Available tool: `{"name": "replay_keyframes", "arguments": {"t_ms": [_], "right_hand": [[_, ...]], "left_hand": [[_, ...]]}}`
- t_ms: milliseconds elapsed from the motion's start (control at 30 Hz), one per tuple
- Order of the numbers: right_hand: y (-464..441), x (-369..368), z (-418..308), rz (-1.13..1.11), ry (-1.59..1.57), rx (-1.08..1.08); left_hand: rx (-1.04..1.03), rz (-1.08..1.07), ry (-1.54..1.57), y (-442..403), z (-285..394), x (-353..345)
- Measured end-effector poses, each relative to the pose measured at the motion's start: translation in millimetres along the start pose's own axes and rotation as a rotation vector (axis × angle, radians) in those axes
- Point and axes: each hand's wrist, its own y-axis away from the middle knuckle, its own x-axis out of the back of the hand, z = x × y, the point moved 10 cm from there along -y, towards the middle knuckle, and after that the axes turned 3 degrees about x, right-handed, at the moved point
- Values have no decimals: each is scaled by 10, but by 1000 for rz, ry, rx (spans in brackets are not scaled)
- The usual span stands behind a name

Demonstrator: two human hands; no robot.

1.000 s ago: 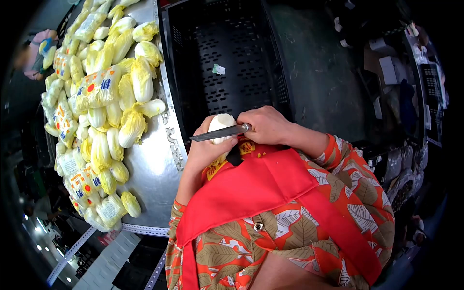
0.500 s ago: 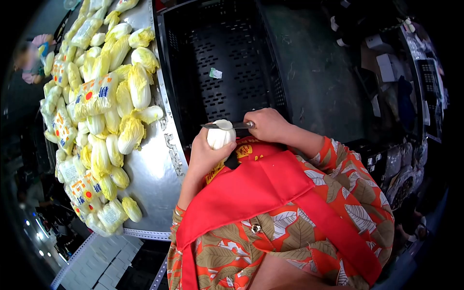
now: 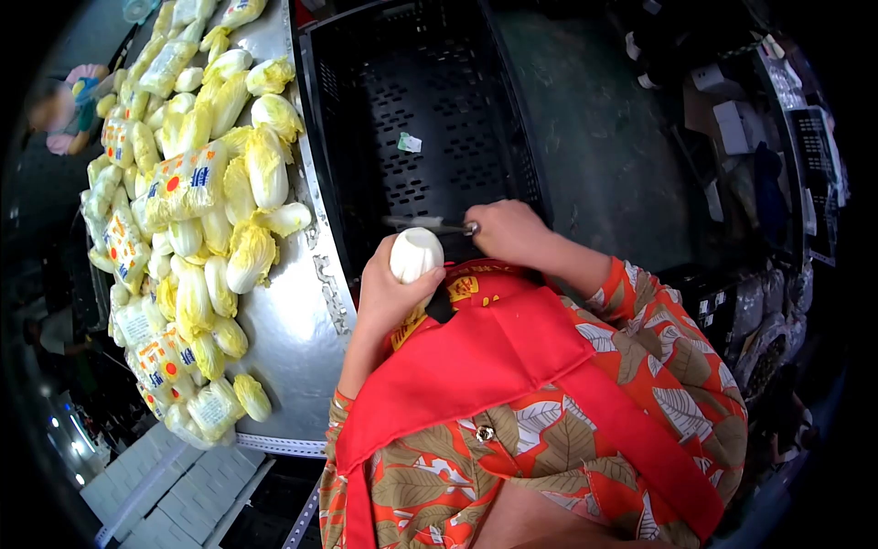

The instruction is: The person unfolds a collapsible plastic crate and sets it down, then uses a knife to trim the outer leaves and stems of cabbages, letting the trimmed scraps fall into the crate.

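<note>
Blue characters [image 3: 202, 177] mark bags [image 3: 166, 207]; left hand [image 3: 380, 287] grips cabbage [image 3: 417, 256], right hand [image 3: 508, 231] holds knife [image 3: 450, 227].

Left of the left hand [image 3: 377, 291], a metal table [image 3: 291, 340] stretches across my remote view, loose yellow-white cabbages [image 3: 269, 172] and printed plastic packs [image 3: 186, 185] heaped on it, its shiny surface showing between heap and hand. Just ahead of the hand, I see a black slotted crate [image 3: 430, 82], a small pale scrap [image 3: 410, 143] on its bottom.
</note>
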Motion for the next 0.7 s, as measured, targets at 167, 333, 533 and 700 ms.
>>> {"name": "replay_keyframes", "arguments": {"t_ms": [167, 333, 533, 700], "right_hand": [[37, 60, 379, 14, -26, -157], [-162, -22, -180, -8, -773, -19], [-187, 104, -407, 163, -644, 103], [-213, 15, -271, 117, -743, 114]], "left_hand": [[95, 95, 114, -37, -274, 171], [162, -38, 644, -265, -462, -22], [178, 73, 660, -395, -486, -139], [100, 155, 576, -357, -387, -134]]}}
